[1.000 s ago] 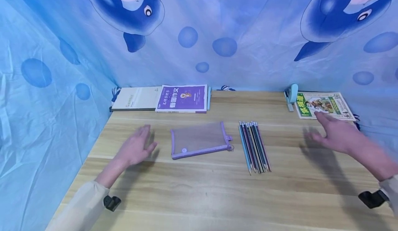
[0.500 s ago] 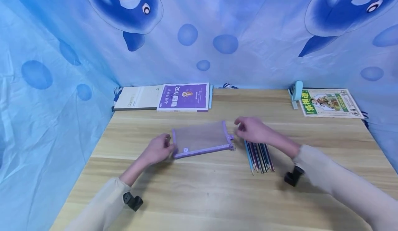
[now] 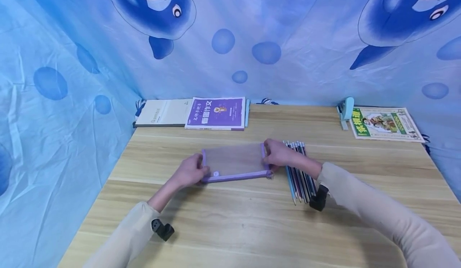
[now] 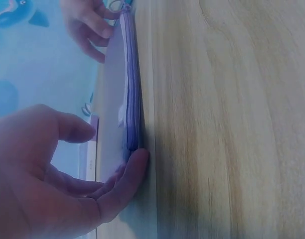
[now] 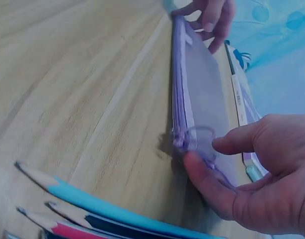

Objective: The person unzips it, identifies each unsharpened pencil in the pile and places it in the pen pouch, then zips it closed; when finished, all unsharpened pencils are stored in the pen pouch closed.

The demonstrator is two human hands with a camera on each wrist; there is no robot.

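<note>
A translucent pencil pouch [image 3: 234,162] with purple edging and a zipper lies flat on the wooden table. My left hand [image 3: 191,171] is at its left end. In the left wrist view, those fingertips [image 4: 140,157] touch the zipper's end while the thumb stays apart. My right hand [image 3: 279,154] reaches the pouch's other end. In the right wrist view, its index finger touches the zipper corner beside a ring, and the thumb hovers above or lightly touches the pouch; I cannot tell which. Several pencils [image 3: 300,176] lie side by side under the right wrist.
At the back left lie a white notebook [image 3: 163,112] and a purple book [image 3: 217,113], with a light blue item beside it. A light blue stapler-like object [image 3: 347,109] and a green-and-white booklet [image 3: 387,123] are at the back right. A blue dolphin-print curtain [image 3: 230,31] borders the table.
Both hands have come inward to the pouch's two ends. The right hand has crossed from the far right, over the pencils. The pouch has barely shifted.
</note>
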